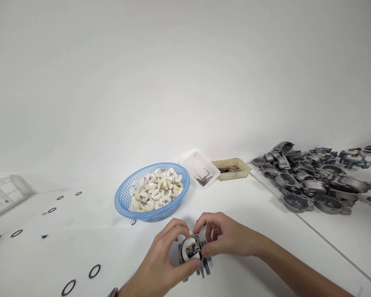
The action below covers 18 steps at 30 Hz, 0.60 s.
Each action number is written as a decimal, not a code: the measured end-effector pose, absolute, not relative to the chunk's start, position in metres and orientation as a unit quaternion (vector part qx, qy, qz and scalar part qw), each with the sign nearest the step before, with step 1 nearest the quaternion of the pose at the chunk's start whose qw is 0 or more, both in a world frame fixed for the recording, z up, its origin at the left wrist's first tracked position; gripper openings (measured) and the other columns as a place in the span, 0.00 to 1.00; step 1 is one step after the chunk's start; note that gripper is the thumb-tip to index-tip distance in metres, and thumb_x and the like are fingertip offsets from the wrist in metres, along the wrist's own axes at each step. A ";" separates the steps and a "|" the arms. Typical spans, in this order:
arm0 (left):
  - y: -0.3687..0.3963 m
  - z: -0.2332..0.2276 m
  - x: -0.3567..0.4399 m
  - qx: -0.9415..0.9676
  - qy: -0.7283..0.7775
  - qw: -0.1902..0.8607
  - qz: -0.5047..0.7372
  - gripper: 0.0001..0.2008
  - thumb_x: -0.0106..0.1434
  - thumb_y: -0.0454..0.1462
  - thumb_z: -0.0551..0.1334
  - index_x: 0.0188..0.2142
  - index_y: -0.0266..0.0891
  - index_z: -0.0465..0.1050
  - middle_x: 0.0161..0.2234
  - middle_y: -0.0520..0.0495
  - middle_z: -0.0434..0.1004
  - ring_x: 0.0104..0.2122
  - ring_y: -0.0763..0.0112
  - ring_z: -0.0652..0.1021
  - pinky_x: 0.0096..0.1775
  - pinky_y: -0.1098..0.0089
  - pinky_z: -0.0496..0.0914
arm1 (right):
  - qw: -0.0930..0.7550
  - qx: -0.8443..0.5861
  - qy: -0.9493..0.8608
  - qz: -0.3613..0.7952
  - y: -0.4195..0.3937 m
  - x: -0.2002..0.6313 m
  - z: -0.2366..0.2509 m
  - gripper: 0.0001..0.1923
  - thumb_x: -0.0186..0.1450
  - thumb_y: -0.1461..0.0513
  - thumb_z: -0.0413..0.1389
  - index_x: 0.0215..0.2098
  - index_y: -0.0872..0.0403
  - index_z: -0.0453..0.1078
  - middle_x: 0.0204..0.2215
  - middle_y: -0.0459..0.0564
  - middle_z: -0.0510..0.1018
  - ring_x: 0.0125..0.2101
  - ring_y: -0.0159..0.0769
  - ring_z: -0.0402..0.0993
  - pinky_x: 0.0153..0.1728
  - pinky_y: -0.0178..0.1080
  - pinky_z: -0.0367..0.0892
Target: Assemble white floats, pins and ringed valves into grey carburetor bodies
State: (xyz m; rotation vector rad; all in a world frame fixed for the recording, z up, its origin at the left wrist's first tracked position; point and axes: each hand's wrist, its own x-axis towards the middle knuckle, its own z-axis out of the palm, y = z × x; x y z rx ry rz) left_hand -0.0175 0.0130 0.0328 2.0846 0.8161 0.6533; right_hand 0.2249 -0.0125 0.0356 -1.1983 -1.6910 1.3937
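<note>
Low in the middle of the view is a grey metal carburetor (pixel 199 264) with a white float (pixel 188 244) and small brass parts showing on its upward face. My left hand (pixel 165 260) curls around the left side, thumb at the front and fingertips at the back, gripping it. From the right, my right hand (pixel 227 237) closes thumb and fingers on the other edge of the carburetor, near the float's hinge end. Whether a small pin sits between those fingertips I cannot make out. A blue basket (pixel 121 202) piled with white floats stands just behind my left hand.
Behind my right hand are a white tray (pixel 193 163) of thin metal pins and a yellowish box (pixel 235 175). Metal bowls and carburetor bodies (pixel 315 185) lie heaped at right. Black rings (pixel 94 271) lie scattered at left, near a white tray (pixel 6 194). A white wall rises behind.
</note>
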 end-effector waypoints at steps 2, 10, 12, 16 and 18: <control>0.013 0.032 -0.017 0.823 0.321 0.385 0.268 0.13 0.59 0.37 0.71 0.41 0.46 0.70 0.47 0.48 0.71 0.43 0.63 0.75 0.38 0.71 0.76 | 0.319 -0.455 -0.643 0.527 -0.012 0.224 0.034 0.23 0.54 0.56 0.74 0.45 0.51 0.77 0.29 0.42 0.73 0.32 0.35 0.71 0.35 0.37 0.65; 0.012 0.033 -0.017 0.819 0.311 0.389 0.284 0.13 0.59 0.37 0.71 0.40 0.45 0.70 0.47 0.47 0.71 0.44 0.61 0.77 0.32 0.73 0.78 | 0.355 -0.433 -0.660 0.501 -0.013 0.222 0.032 0.20 0.55 0.56 0.74 0.43 0.50 0.79 0.45 0.48 0.75 0.35 0.35 0.72 0.38 0.39 0.68; 0.012 0.033 -0.017 0.816 0.313 0.396 0.280 0.13 0.59 0.37 0.71 0.40 0.45 0.70 0.46 0.46 0.71 0.43 0.62 0.78 0.29 0.74 0.77 | 0.360 -0.425 -0.663 0.501 -0.014 0.221 0.032 0.17 0.56 0.57 0.73 0.42 0.50 0.80 0.45 0.48 0.75 0.34 0.34 0.71 0.38 0.39 0.69; 0.012 0.033 -0.018 0.807 0.309 0.421 0.275 0.13 0.60 0.37 0.71 0.41 0.45 0.71 0.47 0.47 0.70 0.37 0.66 0.78 0.25 0.75 0.77 | 0.371 -0.411 -0.662 0.505 -0.016 0.219 0.031 0.13 0.58 0.59 0.72 0.40 0.51 0.81 0.46 0.49 0.75 0.33 0.33 0.71 0.39 0.39 0.70; 0.012 0.032 -0.019 0.814 0.312 0.406 0.273 0.13 0.60 0.36 0.71 0.42 0.45 0.72 0.47 0.47 0.71 0.39 0.65 0.78 0.26 0.75 0.77 | 0.372 -0.411 -0.663 0.504 -0.016 0.219 0.031 0.13 0.57 0.60 0.72 0.40 0.51 0.81 0.46 0.49 0.75 0.33 0.33 0.71 0.40 0.39 0.70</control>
